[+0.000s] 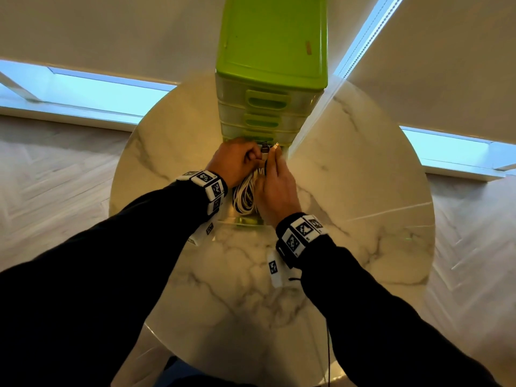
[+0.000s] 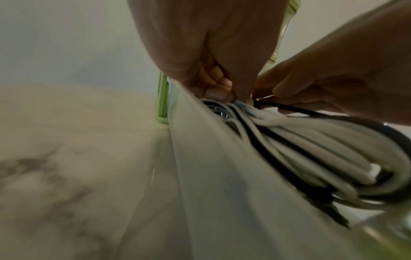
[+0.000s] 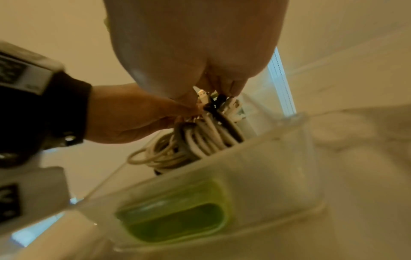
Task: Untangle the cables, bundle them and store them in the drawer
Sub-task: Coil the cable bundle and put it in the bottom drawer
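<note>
— Marble is showing off to the left, where the round table (image 1: 156,152) is carrying everything. What are we seeing as we move in from there?

— We are seeing the left hand (image 1: 237,160) first, its fingers curled and pinching the top of the cable bundle (image 1: 245,191) just in front of the green drawer unit (image 1: 272,51).

— And the bundle itself, where are we placing it?

— We are finding it between the two hands, white loops with black strands running among them. In the right wrist view it is sitting partly inside the clear open drawer (image 3: 255,168), the coils hanging below the rim while the gathered top is sticking up above it. A few plug ends (image 1: 269,148) are poking out over the fingers.

— Further right?

— The right hand (image 1: 275,191) is lying against the bundle's right side, fingers bent round the gathered neck and touching the left hand's fingertips. We are reading it as gripping the cables too.

— Anything nearer to us?

— The drawer's green handle (image 3: 175,218) is facing the wrist camera, blurred. Both wrists are wearing bands with black-and-white markers over dark sleeves.
</note>
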Motion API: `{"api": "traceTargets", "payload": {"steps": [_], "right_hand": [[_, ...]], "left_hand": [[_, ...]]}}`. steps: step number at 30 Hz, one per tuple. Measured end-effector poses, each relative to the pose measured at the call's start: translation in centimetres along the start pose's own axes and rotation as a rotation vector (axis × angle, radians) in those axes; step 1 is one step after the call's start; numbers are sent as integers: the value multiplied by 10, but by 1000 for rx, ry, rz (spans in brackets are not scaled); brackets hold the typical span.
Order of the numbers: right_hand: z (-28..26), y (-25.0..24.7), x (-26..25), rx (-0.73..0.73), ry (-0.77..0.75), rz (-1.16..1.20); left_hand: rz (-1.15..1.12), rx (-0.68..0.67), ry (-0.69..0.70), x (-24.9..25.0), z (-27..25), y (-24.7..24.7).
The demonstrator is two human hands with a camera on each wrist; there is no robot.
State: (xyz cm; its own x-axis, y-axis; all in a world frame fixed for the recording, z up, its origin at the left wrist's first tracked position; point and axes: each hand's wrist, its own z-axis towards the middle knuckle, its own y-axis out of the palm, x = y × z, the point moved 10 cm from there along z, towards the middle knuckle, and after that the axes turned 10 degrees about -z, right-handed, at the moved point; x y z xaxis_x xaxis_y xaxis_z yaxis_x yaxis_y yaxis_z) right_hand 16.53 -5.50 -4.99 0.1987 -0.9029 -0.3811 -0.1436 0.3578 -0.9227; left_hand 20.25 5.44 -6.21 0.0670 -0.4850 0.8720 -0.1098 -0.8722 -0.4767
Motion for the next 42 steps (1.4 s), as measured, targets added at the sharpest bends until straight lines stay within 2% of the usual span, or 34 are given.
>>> {"api": "traceTargets", "payload": {"steps": [4,7,11,14,19,22,25,29,32,35,39,42], "right_hand": [[5,8,2,-66,-73,-233],[8,7,2,-54,-103,-306],[8,9,3,-11,-137,-350],[8,12,5,24,-149,-436],[10,6,9,46,-178,-551],[14,6,10,11,-188,-565],[17,6,7,-36,-186,-540],[-2,4,1,-63,-159,-377],[-28,17,-6,-183,-220,-275],[-40,32,-8,-306,-277,-358],[-35,40,-8,-323,-376,-538],[-35,45,-9,-313,-427,-626]], "left_hand": [[-34,21,17,0,-3,0],[13,-12,101,3,-5,2],[104,-74,144,6,-4,4],[186,-127,145,8,-2,8],[148,-110,115,12,-4,9],[232,-152,123,12,-4,12],[298,-207,50,8,0,18],[375,-221,14,9,0,24],[395,-255,22,8,-3,28],[322,-278,-11,1,-2,20],[218,-217,-13,-3,-10,-4],[176,-228,41,-5,-24,-10]]}}
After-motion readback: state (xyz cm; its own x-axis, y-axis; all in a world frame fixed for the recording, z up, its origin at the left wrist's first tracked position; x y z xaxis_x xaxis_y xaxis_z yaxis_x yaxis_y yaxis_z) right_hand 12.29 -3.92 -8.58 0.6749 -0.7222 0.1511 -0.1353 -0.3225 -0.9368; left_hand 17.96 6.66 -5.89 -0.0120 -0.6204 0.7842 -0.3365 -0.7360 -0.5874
